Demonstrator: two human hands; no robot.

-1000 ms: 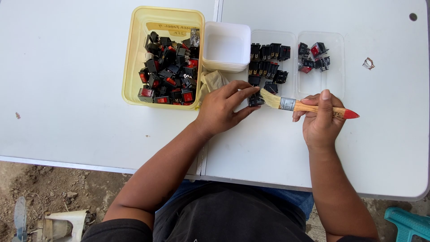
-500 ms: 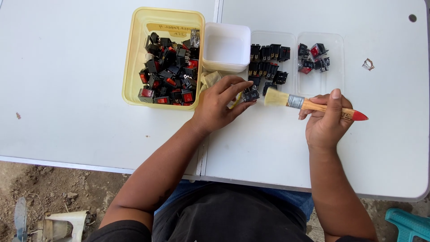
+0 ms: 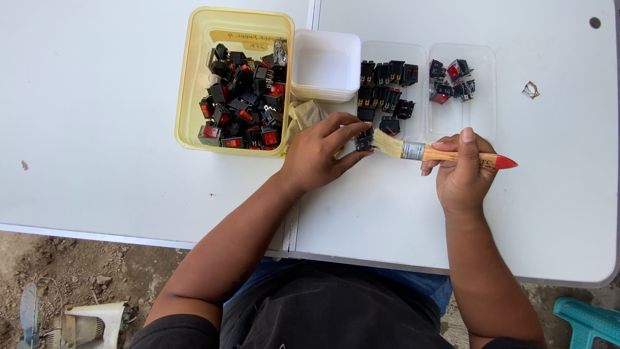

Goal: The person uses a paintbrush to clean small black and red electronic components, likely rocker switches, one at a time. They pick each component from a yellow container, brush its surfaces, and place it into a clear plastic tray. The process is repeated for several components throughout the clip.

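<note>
Two bare forearms reach up from the bottom edge over a white table [image 3: 129, 168]. The left hand [image 3: 316, 155] lies palm down, fingers stretched to the right, its fingertips pinching a small black switch [image 3: 365, 141] at the near end of a clear tray [image 3: 394, 55]. The right hand [image 3: 460, 178] is curled around the wooden handle of a paintbrush [image 3: 445, 154], index finger laid over the top; the brush lies level, red tip pointing right, pale bristles touching the held switch. Farther away, the clear tray holds rows of black switches, and a second clear tray [image 3: 481, 71] just beside it holds a few more. Left of these sit an empty white tub [image 3: 326, 64] and a yellow tub [image 3: 190, 97] heaped with black and red switches.
</note>
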